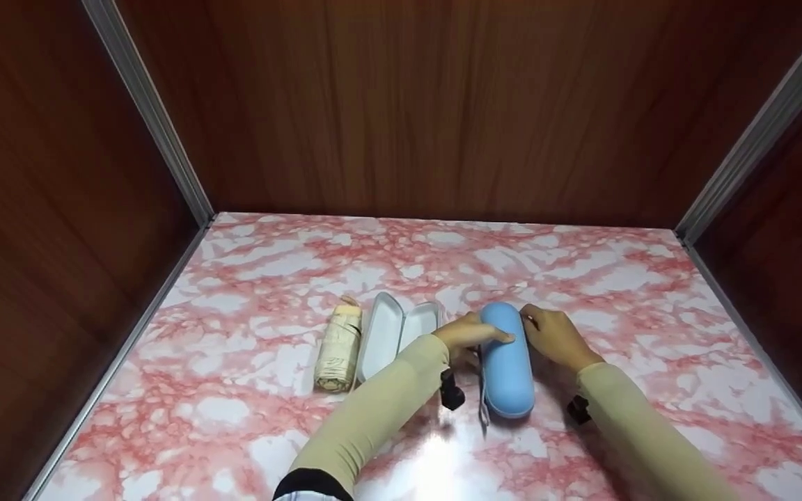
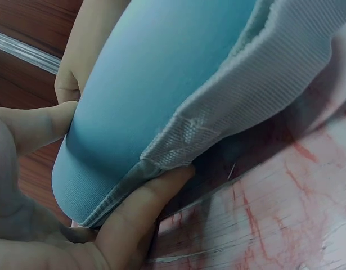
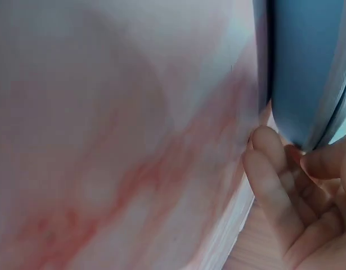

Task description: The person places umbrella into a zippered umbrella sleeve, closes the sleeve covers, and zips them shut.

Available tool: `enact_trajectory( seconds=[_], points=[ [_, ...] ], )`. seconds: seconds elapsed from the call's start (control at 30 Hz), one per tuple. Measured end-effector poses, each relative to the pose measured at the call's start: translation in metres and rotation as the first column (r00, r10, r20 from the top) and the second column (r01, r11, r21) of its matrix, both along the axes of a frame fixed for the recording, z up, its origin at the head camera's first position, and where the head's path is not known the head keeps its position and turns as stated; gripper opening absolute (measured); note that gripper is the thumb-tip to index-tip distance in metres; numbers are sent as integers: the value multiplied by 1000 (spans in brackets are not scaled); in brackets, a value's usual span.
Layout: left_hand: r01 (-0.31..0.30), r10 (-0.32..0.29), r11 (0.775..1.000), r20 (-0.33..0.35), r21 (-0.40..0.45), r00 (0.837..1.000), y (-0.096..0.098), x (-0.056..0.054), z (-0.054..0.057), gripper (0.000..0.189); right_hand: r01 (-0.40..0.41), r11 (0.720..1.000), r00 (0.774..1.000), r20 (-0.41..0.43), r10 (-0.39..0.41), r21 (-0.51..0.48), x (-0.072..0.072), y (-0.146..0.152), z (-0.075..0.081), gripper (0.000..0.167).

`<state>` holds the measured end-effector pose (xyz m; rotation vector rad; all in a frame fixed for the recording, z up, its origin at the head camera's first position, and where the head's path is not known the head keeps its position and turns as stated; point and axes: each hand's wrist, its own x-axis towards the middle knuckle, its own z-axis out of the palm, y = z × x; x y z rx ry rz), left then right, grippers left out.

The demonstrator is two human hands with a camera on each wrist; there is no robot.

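Observation:
A long blue zippered case [image 1: 509, 369] with rounded ends lies on the table. My left hand [image 1: 474, 332] grips it near its far end, thumb over the top and fingers along the left side. A grey woven strap [image 2: 257, 84] hangs from that side, by the left fingertips [image 2: 175, 183]. My right hand [image 1: 557, 337] is at the case's far right edge; in the right wrist view its thumb and forefinger pinch at the zipper [image 3: 327, 112] by the rounded end. The zipper pull is hidden behind the fingers.
Left of my left hand lies an opened white glasses case [image 1: 381, 337], partly behind the forearm. Beside it is a folded beige umbrella [image 1: 338, 351]. The red-and-white marbled table [image 1: 234, 424] is bounded by dark wooden walls [image 1: 401, 111] at the back and sides.

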<state>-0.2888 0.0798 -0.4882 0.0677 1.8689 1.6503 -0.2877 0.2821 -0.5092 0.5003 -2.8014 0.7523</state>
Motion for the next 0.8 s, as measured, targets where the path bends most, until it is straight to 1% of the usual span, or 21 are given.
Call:
enact_trajectory(
  seconds=[0.07, 0.17, 0.27, 0.37, 0.47, 0.53, 0.7, 0.8],
  points=[
    [-7, 7, 1000, 7, 3, 1000, 1, 0, 1, 75, -6, 1000, 1000, -3, 6, 1, 1, 0, 1, 12],
    [0, 0, 1000, 5, 0, 1000, 1, 1, 1, 73, -8, 1000, 1000, 20, 8, -2, 2, 2, 3, 12],
    [11, -11, 1000, -3, -7, 1000, 1, 2, 0, 70, -9, 1000, 996, 85, 11, -29, 3, 5, 3, 14],
    [11, -11, 1000, -3, 2, 1000, 1, 2, 0, 68, 6, 996, 982, 188, 11, -90, 5, 8, 3, 16],
    [8, -8, 1000, 0, 18, 1000, 1, 1, 0, 69, 18, 992, 971, 239, 13, -127, 6, 11, 4, 16],
    [11, -11, 1000, -2, 21, 1000, 2, 0, 0, 71, 12, 992, 971, 239, 19, -127, 6, 12, 5, 17],
    [19, -19, 1000, -13, 10, 1000, 2, 0, 2, 73, -18, 997, 979, 200, 32, -75, 7, 12, 8, 16],
    [15, -15, 1000, -9, 5, 1000, 2, 1, 3, 74, -49, 996, 979, 197, 61, -69, 9, 14, 10, 16]
  ],
)
